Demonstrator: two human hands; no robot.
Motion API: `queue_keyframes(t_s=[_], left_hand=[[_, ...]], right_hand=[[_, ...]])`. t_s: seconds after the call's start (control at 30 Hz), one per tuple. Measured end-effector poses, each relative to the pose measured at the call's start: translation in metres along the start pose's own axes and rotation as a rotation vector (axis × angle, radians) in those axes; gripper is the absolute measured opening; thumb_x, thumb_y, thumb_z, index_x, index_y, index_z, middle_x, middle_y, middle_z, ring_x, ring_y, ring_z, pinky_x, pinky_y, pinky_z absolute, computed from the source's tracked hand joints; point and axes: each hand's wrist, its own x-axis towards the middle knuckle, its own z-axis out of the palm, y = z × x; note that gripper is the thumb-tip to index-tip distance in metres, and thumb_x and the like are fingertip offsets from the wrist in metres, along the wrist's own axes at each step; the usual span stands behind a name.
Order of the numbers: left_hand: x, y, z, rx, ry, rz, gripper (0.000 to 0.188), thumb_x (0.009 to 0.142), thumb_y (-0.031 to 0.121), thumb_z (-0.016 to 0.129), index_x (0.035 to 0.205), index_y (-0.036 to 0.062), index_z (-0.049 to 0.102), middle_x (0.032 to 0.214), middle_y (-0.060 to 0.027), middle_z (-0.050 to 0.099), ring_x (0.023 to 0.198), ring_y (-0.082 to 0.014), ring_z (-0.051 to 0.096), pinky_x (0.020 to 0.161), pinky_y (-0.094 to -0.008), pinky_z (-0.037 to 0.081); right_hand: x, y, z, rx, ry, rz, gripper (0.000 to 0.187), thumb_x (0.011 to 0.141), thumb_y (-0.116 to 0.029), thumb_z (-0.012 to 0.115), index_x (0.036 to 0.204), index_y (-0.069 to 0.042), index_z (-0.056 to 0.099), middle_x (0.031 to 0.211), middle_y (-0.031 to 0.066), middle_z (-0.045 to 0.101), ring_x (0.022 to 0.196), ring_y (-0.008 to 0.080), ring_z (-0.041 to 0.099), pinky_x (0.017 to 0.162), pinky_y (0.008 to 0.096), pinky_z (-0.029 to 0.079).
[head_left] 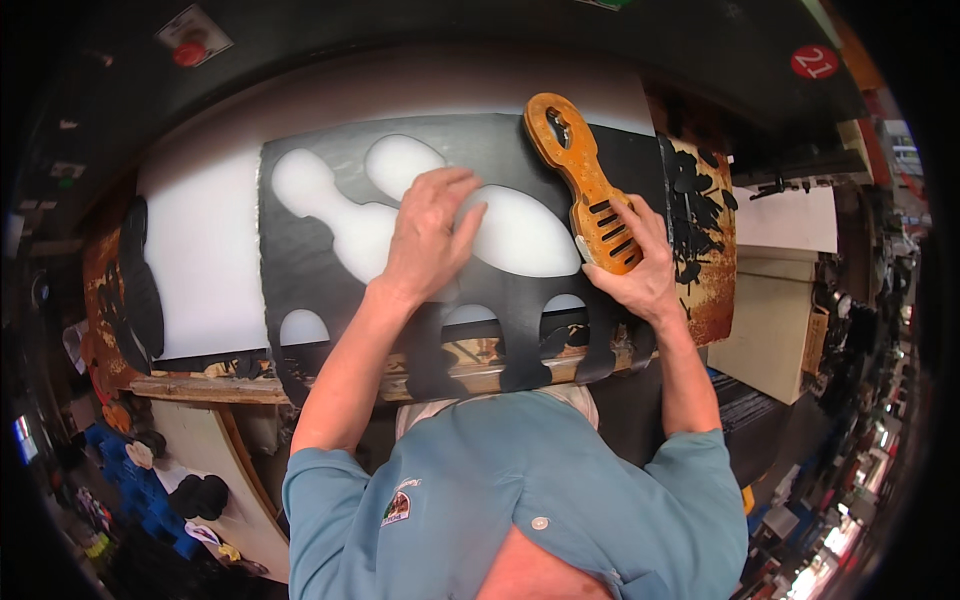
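Note:
My right hand (643, 262) grips the lower, slotted end of an orange, sole-shaped cutting die (577, 160), thumb on its near left edge and fingers over its right side. The die lies at a slant on the right part of a black sheet (480, 150). Sole-shaped and rounded holes in this sheet show the white board (205, 280) beneath. Over the middle of the sheet, between two holes, is my left hand (432, 225), thumb and fingers apart, with nothing seen in it. The sheet's near edge, cut into strips, hangs over the bench front.
Black sole-shaped pieces (142, 285) are stacked at the bench's left end. Black scraps (695, 205) litter the worn surface on the right. A dark machine beam (450, 40) spans the far side. A pale panel (765, 320) stands to the right.

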Motion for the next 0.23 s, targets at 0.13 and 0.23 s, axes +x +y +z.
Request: queue_keyframes(t_s=[0.13,0.23], left_hand=[[0.020,-0.014,0.014,0.035,0.104,-0.037,0.041,0.096,0.007,0.074,0.135,-0.0036,0.066,0.126,-0.0236,0.071,0.119,-0.0420,0.066,0.105,-0.0477,0.053],[0.040,-0.020,0.031,0.001,0.088,-0.124,0.048,0.100,0.008,0.071,0.146,-0.0015,0.061,0.128,-0.0248,0.071,0.120,-0.0424,0.066,0.107,-0.0482,0.053]], right_hand=[[0.019,0.029,-0.032,-0.105,-0.079,-0.261,0.088,0.060,-0.020,0.088,0.142,0.001,0.066,0.149,0.0268,0.056,0.125,0.0429,0.058,0.109,0.0481,0.051],[0.039,0.047,-0.030,-0.021,-0.177,-0.348,0.085,0.063,-0.019,0.083,0.145,-0.004,0.065,0.153,0.0214,0.055,0.129,0.0438,0.057,0.110,0.0512,0.051]])
